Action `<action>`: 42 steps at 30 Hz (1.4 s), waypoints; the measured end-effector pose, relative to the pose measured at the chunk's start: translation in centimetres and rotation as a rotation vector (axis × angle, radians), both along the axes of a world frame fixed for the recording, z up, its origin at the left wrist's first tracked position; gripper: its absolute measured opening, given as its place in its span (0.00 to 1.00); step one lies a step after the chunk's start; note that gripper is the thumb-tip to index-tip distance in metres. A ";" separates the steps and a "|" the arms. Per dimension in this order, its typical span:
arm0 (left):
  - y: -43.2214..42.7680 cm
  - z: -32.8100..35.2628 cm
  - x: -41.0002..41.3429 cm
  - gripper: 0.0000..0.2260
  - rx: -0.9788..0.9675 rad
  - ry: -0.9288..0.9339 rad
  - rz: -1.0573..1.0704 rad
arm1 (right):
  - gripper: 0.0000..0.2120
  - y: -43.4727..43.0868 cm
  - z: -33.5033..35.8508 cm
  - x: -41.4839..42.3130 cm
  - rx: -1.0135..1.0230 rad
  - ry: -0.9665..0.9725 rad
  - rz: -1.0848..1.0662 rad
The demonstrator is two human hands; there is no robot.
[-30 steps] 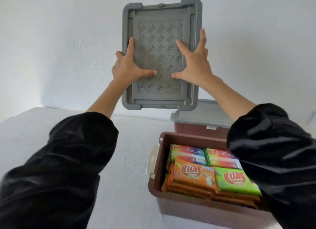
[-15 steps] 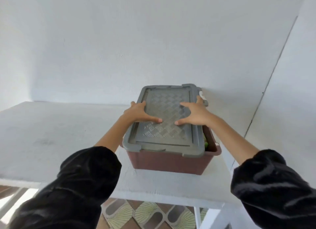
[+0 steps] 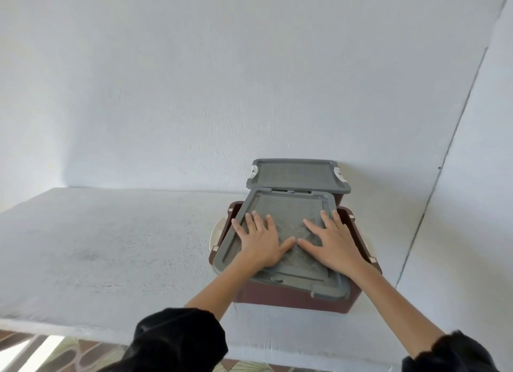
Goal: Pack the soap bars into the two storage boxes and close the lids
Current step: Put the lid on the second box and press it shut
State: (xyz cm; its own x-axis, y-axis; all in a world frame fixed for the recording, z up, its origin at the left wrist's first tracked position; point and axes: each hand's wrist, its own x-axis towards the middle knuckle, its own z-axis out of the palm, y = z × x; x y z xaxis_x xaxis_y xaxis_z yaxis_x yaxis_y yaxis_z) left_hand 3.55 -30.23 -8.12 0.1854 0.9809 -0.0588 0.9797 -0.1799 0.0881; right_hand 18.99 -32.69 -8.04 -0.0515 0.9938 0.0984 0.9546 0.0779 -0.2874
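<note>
The grey lid (image 3: 290,207), held in the air a second ago, now lies slightly askew on the near box (image 3: 294,300), hiding the soap. The left hand (image 3: 259,239) and right hand (image 3: 334,239) press on it with flat, spread fingers. Behind it, the far lid (image 3: 297,174) is already on. Seating this lid likely finishes the task.

Nothing legible in your view. Grey lid (image 3: 291,210), brown box (image 3: 291,299), rear lid (image 3: 297,177): no lettering, label or number you can read.
</note>
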 end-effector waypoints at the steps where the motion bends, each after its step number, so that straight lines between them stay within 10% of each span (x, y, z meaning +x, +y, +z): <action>1: 0.2 0.1 -0.2 0.38 0.001 0.005 -0.022 | 0.30 -0.2 -0.1 -0.2 -0.003 -0.024 -0.013; 18: 5.5 1.7 -2.6 0.31 0.067 0.173 -0.709 | 0.28 -7.4 -0.2 -5.3 0.061 0.218 -0.167; 27: -0.7 1.9 -1.4 0.32 0.085 -0.220 -0.304 | 0.25 1.2 3.2 3.5 0.064 0.105 -0.087; 32: -2.9 -0.1 -1.2 0.51 -0.047 -0.138 -0.219 | 0.26 4.5 2.4 4.9 -0.076 -0.083 -0.081; 42: 3.7 0.8 -6.1 0.33 -0.110 0.045 -0.400 | 0.27 1.8 1.4 2.7 -0.166 -0.146 -0.167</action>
